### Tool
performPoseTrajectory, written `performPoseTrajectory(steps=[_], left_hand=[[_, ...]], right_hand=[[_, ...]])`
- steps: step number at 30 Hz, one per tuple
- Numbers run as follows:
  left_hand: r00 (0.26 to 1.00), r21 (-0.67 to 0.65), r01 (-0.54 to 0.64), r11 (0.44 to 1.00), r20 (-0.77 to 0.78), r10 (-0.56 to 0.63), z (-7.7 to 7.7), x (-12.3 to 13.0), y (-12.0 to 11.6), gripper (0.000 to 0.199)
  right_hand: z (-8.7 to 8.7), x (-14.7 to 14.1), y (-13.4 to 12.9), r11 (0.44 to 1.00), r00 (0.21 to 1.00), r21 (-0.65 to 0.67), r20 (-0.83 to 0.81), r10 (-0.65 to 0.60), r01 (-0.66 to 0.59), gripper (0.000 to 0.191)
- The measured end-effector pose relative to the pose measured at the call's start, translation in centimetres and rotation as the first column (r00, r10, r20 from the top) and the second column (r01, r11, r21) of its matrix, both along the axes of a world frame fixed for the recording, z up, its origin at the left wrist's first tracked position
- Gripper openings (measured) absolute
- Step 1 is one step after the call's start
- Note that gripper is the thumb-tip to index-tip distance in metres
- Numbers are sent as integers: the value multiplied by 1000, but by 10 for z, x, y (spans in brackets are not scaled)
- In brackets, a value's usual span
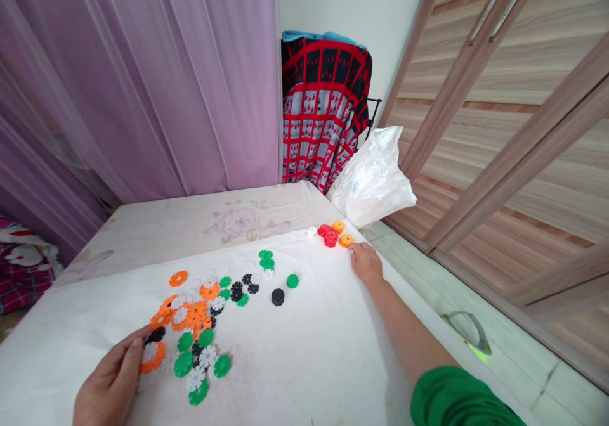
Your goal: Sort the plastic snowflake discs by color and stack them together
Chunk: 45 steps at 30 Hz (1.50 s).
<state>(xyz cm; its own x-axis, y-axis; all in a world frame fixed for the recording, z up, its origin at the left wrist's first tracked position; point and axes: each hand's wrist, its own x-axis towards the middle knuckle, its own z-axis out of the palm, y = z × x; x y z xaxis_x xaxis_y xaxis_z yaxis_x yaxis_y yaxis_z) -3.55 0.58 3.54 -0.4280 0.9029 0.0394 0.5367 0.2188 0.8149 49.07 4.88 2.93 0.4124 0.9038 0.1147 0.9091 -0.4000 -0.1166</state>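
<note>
My left hand is at the lower left, its thumb and forefinger closed at the edge of a black notched disc beside an orange disc. Around it spreads a loose pile of flower-shaped plastic discs: orange ones, green ones, white ones and black ones. My right hand lies near the right table edge, fingertips at a yellow-orange stack; whether it grips anything is hidden. Red stacks and another yellow one sit just beyond.
A black stack and a green stack stand mid-table on the white cloth. At the far right corner hangs a white plastic bag. Behind are a purple curtain, a red patterned cloth and a wooden wardrobe.
</note>
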Motion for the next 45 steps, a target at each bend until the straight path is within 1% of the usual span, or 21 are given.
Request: performPoseTrajectory(steps=[2, 5, 12, 16, 18, 21, 26, 29, 34, 40, 45], left_hand=[[1000, 7, -5, 1000, -3, 5, -2, -1, 0, 42], [1000, 14, -4, 1000, -7, 4, -3, -1, 0, 42], [997, -46, 9, 999, -77, -12, 3, 2, 1, 47], [995, 5, 18, 1000, -95, -17, -4, -1, 6, 43], [995, 36, 8, 999, -103, -4, -9, -3, 8, 41], [992, 47, 2, 999, -128, 4, -15, -5, 11, 40], [982, 46, 24, 999, -189, -15, -16, 0, 10, 44], [962, 56, 93, 994, -263, -76, -16, 3, 10, 46], [953, 82, 141, 987, -281, -113, -19, 2, 9, 43], [916, 94, 199, 976, -373, -150, -25, 2, -6, 43], [860, 89, 207, 974, -492, -138, -30, 10, -26, 44]], right_hand=[[1, 0, 4, 1000, 1000, 0, 10, -4, 4, 38], [-2, 0, 6, 1000, 1000, 3, 27, 0, 0, 39], [-10, 4, 9, 1000, 999, 2, 42, -8, 8, 43], [-11, -1, 5, 999, 999, 31, 42, -20, 18, 42], [-12, -8, 0, 998, 998, 44, 42, -38, 36, 41], [-14, -22, -9, 998, 999, 41, 36, -40, 39, 42], [-17, -43, -27, 1000, 999, 16, 40, 0, 0, 47], [-18, -55, -39, 1000, 999, -6, 53, 13, -12, 49], [-16, -75, -61, 997, 998, -77, 51, 28, -24, 51], [-14, -96, -85, 992, 998, -114, 36, 53, -48, 54], [-16, -110, -100, 989, 996, -121, 20, 89, -86, 54]])
